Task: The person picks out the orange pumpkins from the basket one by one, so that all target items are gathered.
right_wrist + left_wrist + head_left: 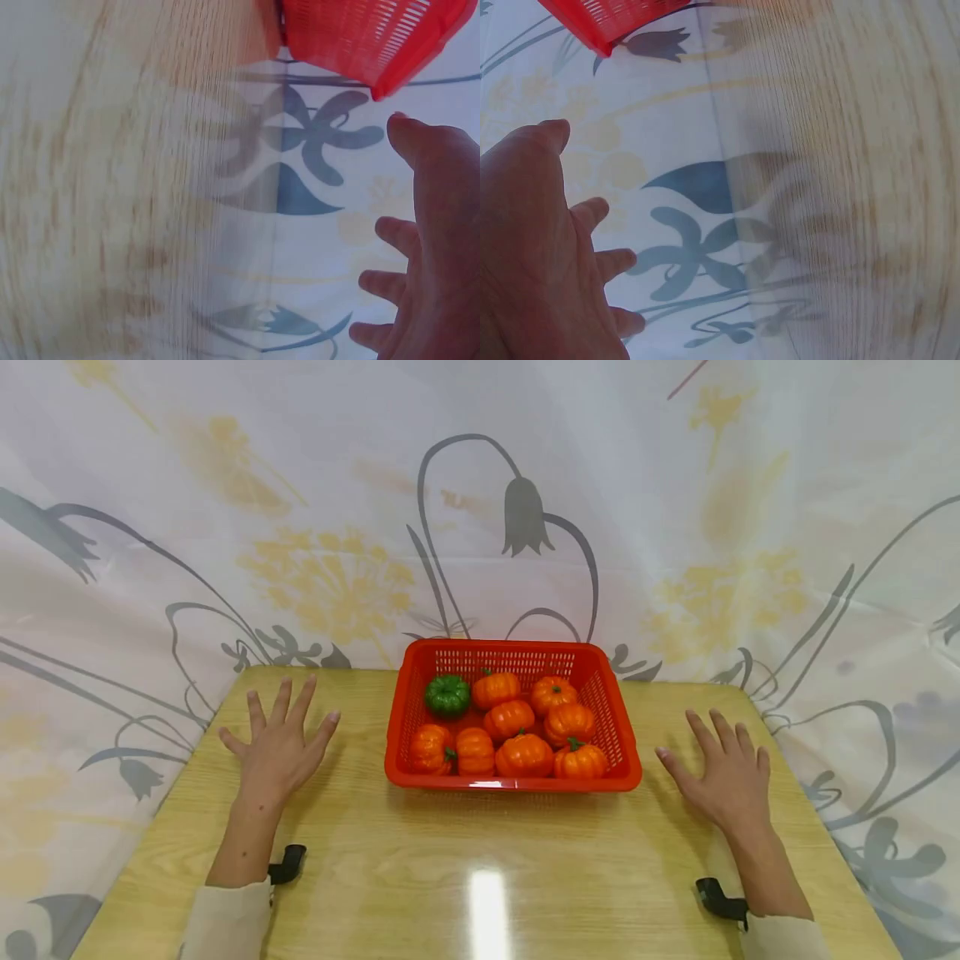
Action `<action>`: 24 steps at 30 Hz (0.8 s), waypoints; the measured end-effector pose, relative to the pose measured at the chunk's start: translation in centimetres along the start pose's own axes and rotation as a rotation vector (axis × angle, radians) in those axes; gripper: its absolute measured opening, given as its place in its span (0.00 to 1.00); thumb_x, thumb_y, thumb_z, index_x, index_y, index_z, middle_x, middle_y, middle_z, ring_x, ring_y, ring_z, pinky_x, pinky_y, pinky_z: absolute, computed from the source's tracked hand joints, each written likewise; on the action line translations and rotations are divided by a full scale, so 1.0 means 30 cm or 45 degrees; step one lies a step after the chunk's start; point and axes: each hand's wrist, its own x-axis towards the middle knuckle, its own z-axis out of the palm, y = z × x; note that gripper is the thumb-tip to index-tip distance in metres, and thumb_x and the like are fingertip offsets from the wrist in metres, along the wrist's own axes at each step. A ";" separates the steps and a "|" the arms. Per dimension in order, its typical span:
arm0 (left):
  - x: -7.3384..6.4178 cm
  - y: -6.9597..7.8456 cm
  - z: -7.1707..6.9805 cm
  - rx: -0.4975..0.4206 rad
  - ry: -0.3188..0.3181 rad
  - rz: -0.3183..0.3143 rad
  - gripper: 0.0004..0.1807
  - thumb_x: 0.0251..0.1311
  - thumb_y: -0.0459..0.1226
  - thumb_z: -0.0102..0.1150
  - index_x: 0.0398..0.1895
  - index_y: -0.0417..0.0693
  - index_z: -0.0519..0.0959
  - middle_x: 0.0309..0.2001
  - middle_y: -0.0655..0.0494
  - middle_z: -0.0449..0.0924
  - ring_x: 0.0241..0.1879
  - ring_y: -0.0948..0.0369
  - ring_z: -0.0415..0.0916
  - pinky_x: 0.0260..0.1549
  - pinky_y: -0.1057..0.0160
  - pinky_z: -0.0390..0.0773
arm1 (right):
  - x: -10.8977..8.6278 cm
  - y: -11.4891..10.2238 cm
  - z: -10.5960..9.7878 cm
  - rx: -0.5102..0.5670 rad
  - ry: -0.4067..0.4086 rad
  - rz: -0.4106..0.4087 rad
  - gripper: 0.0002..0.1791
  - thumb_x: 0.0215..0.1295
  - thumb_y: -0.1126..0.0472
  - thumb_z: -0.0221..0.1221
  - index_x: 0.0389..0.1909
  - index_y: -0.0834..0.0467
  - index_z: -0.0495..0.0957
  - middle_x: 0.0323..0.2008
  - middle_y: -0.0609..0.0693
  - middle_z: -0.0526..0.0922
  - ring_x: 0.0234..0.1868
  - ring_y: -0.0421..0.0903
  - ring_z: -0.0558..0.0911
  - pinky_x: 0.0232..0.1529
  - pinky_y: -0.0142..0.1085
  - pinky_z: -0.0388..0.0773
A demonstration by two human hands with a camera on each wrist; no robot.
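A red plastic basket (512,783) with slotted walls stands in the middle of the table. Inside it lie several orange pumpkins (524,756) and one green pumpkin (447,696), which sits in the far left corner. To the left of the basket is my left hand (277,752), fingers spread and holding nothing. My right hand (726,777) is on the other side, its fingers extended and apart from the basket. Both wrist views show a hand (547,247) with a corner of the red basket (352,45) beyond it.
The wooden table (390,877) reaches back to a white cloth (480,568) printed with grey and yellow flowers, which also hangs along both sides. A black camera mount (288,864) sits at the left wrist, another mount (720,900) at the right.
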 end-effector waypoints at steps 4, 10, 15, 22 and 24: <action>0.005 0.004 0.000 0.015 0.011 0.009 0.44 0.77 0.69 0.35 0.88 0.63 0.45 0.86 0.39 0.41 0.80 0.27 0.20 0.58 0.09 0.23 | 0.004 -0.001 -0.001 -0.004 0.027 -0.032 0.45 0.74 0.35 0.58 0.83 0.55 0.60 0.79 0.70 0.59 0.75 0.81 0.56 0.67 0.81 0.47; 0.006 0.008 -0.003 0.028 0.025 0.012 0.44 0.78 0.69 0.35 0.88 0.62 0.46 0.85 0.37 0.43 0.81 0.27 0.24 0.60 0.10 0.28 | 0.004 -0.013 -0.003 0.024 0.076 -0.073 0.44 0.72 0.37 0.62 0.80 0.58 0.65 0.75 0.72 0.65 0.70 0.81 0.63 0.64 0.78 0.56; 0.004 0.012 -0.006 0.008 0.032 0.024 0.42 0.79 0.67 0.35 0.88 0.61 0.47 0.85 0.37 0.45 0.81 0.27 0.26 0.62 0.11 0.30 | 0.007 -0.018 -0.005 0.055 0.104 -0.095 0.43 0.71 0.40 0.64 0.79 0.59 0.66 0.73 0.73 0.67 0.69 0.78 0.66 0.64 0.76 0.59; 0.003 0.022 -0.006 -0.016 0.033 0.032 0.42 0.79 0.66 0.35 0.88 0.60 0.49 0.84 0.36 0.49 0.81 0.26 0.31 0.63 0.11 0.34 | 0.005 -0.026 -0.014 0.072 0.119 -0.094 0.41 0.70 0.42 0.66 0.75 0.62 0.70 0.71 0.74 0.70 0.68 0.77 0.68 0.64 0.75 0.61; 0.005 0.026 -0.006 -0.021 0.045 0.035 0.42 0.79 0.66 0.36 0.88 0.59 0.50 0.83 0.36 0.50 0.81 0.26 0.33 0.63 0.11 0.36 | 0.008 -0.028 -0.018 0.076 0.129 -0.095 0.40 0.69 0.43 0.67 0.74 0.63 0.71 0.70 0.74 0.70 0.67 0.76 0.69 0.63 0.75 0.62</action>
